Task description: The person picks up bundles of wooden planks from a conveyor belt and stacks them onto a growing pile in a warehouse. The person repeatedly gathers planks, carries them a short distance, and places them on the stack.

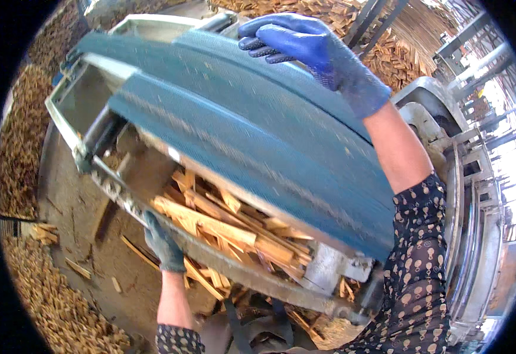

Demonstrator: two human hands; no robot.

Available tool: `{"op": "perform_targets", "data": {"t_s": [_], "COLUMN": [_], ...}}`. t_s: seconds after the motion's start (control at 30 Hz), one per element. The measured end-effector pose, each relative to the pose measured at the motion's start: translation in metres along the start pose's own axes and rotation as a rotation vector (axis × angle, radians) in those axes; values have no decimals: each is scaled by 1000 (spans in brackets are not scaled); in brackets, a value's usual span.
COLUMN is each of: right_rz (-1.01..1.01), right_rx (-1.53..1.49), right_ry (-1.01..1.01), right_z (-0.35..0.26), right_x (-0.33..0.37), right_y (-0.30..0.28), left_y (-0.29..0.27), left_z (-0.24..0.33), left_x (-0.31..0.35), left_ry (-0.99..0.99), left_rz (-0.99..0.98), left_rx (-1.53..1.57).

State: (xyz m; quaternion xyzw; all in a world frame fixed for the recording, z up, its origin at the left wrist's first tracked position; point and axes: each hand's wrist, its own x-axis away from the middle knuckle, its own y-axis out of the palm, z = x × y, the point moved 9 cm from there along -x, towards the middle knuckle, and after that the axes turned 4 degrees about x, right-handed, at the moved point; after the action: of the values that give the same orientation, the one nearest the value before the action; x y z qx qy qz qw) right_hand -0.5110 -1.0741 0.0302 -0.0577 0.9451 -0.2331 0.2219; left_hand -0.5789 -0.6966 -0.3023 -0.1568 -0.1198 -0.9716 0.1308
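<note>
My right hand, in a blue coated glove, is raised over the far side of a conveyor with blue-green belts. Its fingers are stretched out and slightly bent, with nothing in them. Beneath it run the far belt and the near belt, both sloping down to the right. My left hand, in a dark grey-green glove, is at the near metal frame rail, its fingers closed at the rail's edge. Inside the frame, below the near belt, lies a heap of split wood pieces.
Stacked wood pieces line the left side, and more wood piles stand beyond the conveyor. Loose sticks lie on the concrete floor. A grey machine housing and metal rails are on the right. Rollers cross the conveyor's left end.
</note>
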Motion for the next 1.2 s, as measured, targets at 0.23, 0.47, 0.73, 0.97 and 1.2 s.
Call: {"op": "perform_targets", "data": {"t_s": [0.23,0.47,0.73,0.97,1.2], "right_rz": [-243,-296,-492,210,-46], "right_rx": [325,195,351,613,186], "right_ry": [47,405,653,687,1172], "right_z": [-91,-139,-41,146,254], "right_x": [89,215,458,420,479], "right_y": [93,222,402,315,270], "left_y": [22,9,-188,-221,-43], "left_z": [-2,-10,-190,-304,-382], "left_x": [10,-39,93,168,194], "left_ry": [-9,90,-535,-794,-742], "left_rz": [55,-86,-451,-319,-598], "left_rx": [85,-165,-118,64,231]}}
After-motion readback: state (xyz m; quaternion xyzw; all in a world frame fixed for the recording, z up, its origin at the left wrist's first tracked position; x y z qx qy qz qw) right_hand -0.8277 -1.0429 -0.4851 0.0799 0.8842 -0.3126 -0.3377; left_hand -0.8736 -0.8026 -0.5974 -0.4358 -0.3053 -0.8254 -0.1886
